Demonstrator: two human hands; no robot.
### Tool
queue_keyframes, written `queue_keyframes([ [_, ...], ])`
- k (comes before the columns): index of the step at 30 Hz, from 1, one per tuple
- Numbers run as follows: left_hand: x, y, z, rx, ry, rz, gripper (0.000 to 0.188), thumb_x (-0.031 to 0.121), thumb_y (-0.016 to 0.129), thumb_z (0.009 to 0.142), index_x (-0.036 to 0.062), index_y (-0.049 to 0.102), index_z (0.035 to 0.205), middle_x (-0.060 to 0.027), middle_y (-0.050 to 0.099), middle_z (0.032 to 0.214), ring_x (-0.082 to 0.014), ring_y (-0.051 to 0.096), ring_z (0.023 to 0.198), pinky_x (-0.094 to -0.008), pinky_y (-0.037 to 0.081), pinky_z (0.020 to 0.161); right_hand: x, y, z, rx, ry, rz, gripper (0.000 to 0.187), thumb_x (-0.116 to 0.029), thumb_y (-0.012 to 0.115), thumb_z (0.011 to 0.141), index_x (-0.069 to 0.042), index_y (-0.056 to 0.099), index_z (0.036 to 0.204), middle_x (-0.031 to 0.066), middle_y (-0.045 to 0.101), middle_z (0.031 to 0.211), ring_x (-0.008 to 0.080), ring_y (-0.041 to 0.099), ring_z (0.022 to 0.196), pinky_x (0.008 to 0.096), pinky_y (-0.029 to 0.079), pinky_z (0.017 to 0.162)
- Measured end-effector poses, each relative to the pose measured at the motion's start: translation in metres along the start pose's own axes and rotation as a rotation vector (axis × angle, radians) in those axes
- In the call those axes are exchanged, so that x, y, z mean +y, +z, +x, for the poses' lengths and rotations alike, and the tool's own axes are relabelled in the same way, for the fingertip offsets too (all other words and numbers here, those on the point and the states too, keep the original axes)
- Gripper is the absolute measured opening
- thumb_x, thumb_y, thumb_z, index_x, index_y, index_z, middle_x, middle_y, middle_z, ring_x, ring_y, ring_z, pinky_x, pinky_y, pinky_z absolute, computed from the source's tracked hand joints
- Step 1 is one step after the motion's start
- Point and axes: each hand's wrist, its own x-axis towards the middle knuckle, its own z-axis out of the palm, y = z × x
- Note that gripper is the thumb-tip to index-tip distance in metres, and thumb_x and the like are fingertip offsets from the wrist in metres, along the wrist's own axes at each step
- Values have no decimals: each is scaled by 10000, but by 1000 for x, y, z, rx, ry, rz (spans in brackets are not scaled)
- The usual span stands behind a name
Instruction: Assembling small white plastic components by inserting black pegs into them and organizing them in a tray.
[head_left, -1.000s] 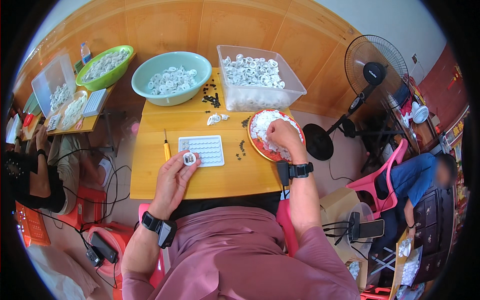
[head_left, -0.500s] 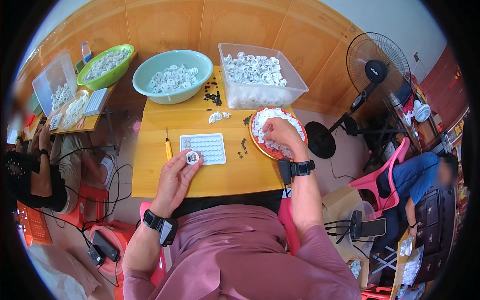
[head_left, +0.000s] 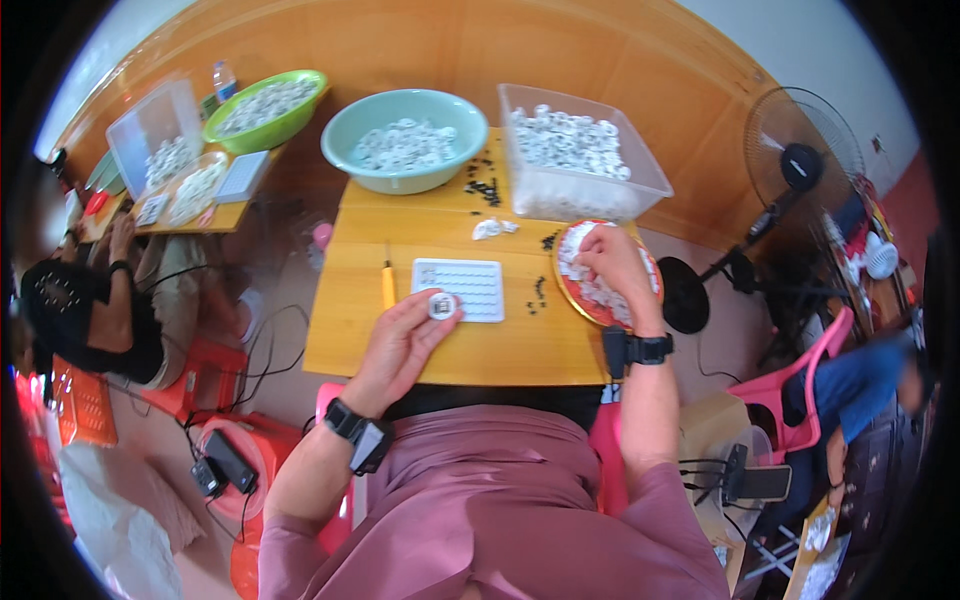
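My left hand (head_left: 408,340) pinches a small round white plastic part (head_left: 442,306) by its edge, its open face with metal bits inside turned up. It is held over the near edge of a white tray (head_left: 484,312) with rows of small pockets; a few grey pieces sit in its upper left pockets. My right hand (head_left: 615,262) reaches into a red-rimmed plate (head_left: 567,299) heaped with small white pieces (head_left: 606,296). Its fingers are pinched together among them; whatever is between the fingertips is hidden. A yellow-handled screwdriver (head_left: 388,285) lies left of the tray.
Behind stand a light-green basin (head_left: 345,172) and a clear bin (head_left: 648,187), both full of round white parts. Small black pieces (head_left: 487,192) and a few white parts (head_left: 493,229) lie on the table (head_left: 400,365). A fan (head_left: 800,165) stands right; a co-worker (head_left: 90,310) sits left.
The whole scene has shifted to the right in the picture as the view turned. Both hands keep nearly the same places: left with the round part at the tray, right in the plate.
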Motion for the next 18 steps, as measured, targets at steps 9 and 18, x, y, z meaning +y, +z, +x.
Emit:
queue_keyframes([
  [9,1,7,-4,-39,-60,-73,301,116,492,1041,-72,529,1274,-208,617,1248,-299,627,1170,-358,515,1052,-100,79,-39,-280,-160,407,140,-61,716,869,24,672,971,32,690,767,79,630,605,223,493,561],
  [18,2,7,-3,-95,-80,-51,303,127,499,1042,-53,535,1284,-161,628,1242,-244,639,1155,-327,531,1024,-114,104,-52,-284,-265,287,119,-51,694,851,24,715,942,61,709,751,72,653,682,239,504,615],
])
